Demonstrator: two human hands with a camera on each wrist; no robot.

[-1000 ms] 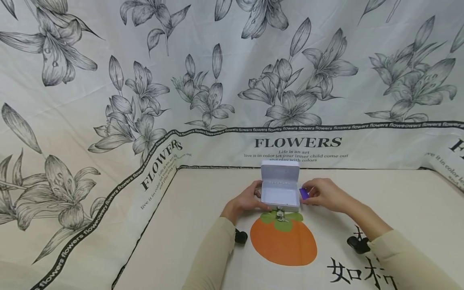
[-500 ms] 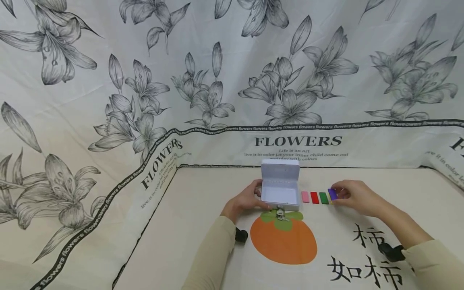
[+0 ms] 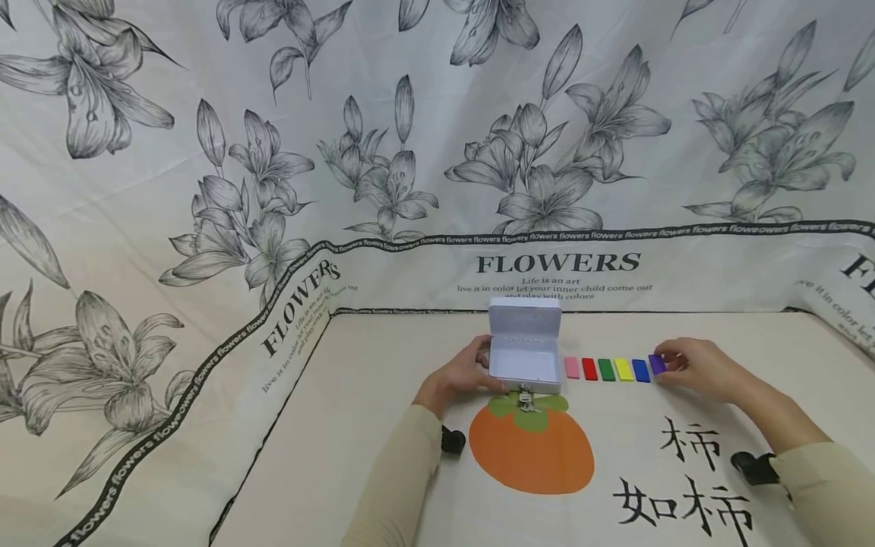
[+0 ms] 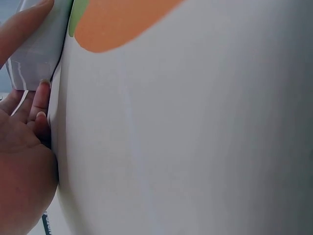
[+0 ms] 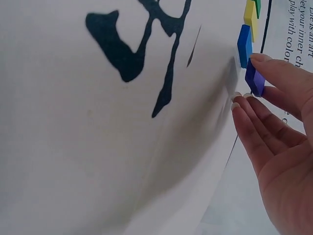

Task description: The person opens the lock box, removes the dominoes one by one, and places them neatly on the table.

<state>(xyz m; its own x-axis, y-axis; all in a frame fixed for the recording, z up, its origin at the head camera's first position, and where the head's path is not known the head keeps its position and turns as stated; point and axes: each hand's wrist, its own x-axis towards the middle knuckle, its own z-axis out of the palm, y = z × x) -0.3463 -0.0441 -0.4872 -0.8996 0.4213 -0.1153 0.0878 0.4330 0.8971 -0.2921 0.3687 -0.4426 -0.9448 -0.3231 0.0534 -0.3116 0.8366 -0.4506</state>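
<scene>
My left hand [image 3: 459, 372] grips the left side of a small white metal box [image 3: 525, 363], its thumb along the front; the lid stands up and a clasp hangs at the front. In the left wrist view, the fingers lie round the box's [image 4: 39, 56] end. My right hand [image 3: 704, 371] pinches a purple domino-like tile [image 3: 657, 364] between thumb and index finger, the other fingers extended below. The purple tile [image 5: 254, 78] is tilted, right beside a blue tile [image 5: 244, 46]. Whether it touches the table I cannot tell.
Left of the purple tile, a row holds pink [image 3: 572, 368], red [image 3: 589, 369], green [image 3: 606, 370], yellow [image 3: 623, 370] and blue [image 3: 640, 371] tiles. The table cloth [image 3: 383, 380] bears a printed orange persimmon [image 3: 532, 448] and black characters. A flower-printed curtain [image 3: 410, 190] rises behind.
My right hand has moved right with the purple tile, from beside the box to the row's right end, uncovering the other tiles. My left hand stays on the box.
</scene>
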